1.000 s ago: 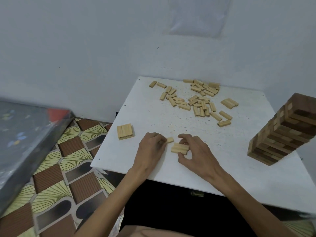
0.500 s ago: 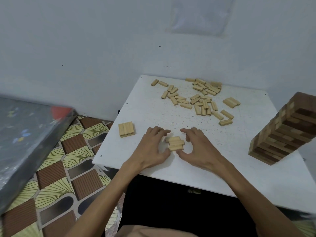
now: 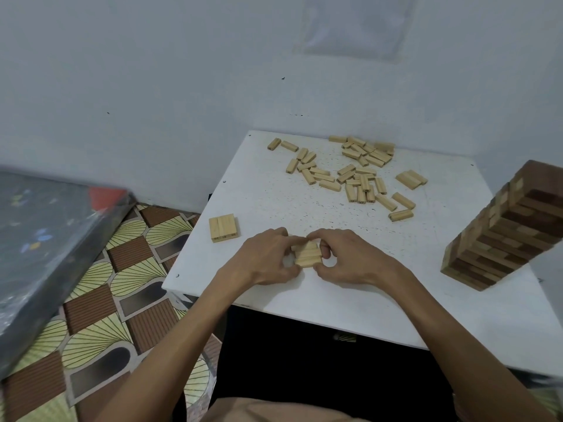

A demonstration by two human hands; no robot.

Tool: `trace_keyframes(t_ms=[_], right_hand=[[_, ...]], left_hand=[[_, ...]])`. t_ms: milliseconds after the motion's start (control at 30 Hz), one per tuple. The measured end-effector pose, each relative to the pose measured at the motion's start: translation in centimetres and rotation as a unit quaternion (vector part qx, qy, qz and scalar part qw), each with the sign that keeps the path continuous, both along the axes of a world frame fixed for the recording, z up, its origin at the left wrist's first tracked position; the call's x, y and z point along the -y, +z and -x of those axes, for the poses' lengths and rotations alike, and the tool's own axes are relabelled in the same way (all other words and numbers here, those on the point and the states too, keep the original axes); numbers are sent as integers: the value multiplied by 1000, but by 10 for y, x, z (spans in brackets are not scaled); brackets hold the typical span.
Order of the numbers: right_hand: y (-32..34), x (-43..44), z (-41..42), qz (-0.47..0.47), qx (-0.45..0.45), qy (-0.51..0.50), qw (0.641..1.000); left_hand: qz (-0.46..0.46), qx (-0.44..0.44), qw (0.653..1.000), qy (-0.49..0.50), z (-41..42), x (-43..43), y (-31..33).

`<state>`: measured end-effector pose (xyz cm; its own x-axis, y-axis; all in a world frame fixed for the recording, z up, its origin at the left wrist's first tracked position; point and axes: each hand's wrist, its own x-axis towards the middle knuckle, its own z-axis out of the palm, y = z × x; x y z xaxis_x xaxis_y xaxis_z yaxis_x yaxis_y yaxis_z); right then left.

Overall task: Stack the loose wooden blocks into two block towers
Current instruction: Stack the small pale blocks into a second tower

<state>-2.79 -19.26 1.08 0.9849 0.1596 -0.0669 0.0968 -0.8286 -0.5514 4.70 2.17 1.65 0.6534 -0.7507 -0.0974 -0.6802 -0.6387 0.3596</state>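
At the near middle of the white worktop [image 3: 350,312], the left hand [image 3: 268,258] and right hand [image 3: 350,260] pinch a block set [image 3: 307,257] from either side, fingers curled round it. A three-block layer [image 3: 223,227] lies left, loose blocks [image 3: 350,173] lie scattered at the far side, and a tall tower [image 3: 502,229] stands right.

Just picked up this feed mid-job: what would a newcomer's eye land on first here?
At the near edge of the table, the left hand and right hand meet, pinching a small cluster of pale blocks between them. A tall two-tone tower stands at the right edge, and a scatter of loose blocks covers the far side.
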Motion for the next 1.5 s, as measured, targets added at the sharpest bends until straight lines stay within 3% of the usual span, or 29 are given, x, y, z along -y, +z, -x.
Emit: trace_keyframes(t_ms=[233,600,800,967,1100,1500], right_hand=[[2,-3,-2,-14,-5,4,1000],[8,-1,-9,14,-53,12,998],[12,-3,-12,27,-71,11,997],[13,-3,-11,23,-67,12,997],[17,-4,-13,26,-82,13,996],[25,-6,-15,34,-113,16,993]], left_hand=[[26,-46,999,6,-4,4,3],[-37,-73,997,-1,-5,8,14],[-44,-50,998,4,-1,9,13],[66,45,997,14,4,-4,-3],[111,-24,992,48,6,-8,-6],[46,-66,996,23,0,2,4]])
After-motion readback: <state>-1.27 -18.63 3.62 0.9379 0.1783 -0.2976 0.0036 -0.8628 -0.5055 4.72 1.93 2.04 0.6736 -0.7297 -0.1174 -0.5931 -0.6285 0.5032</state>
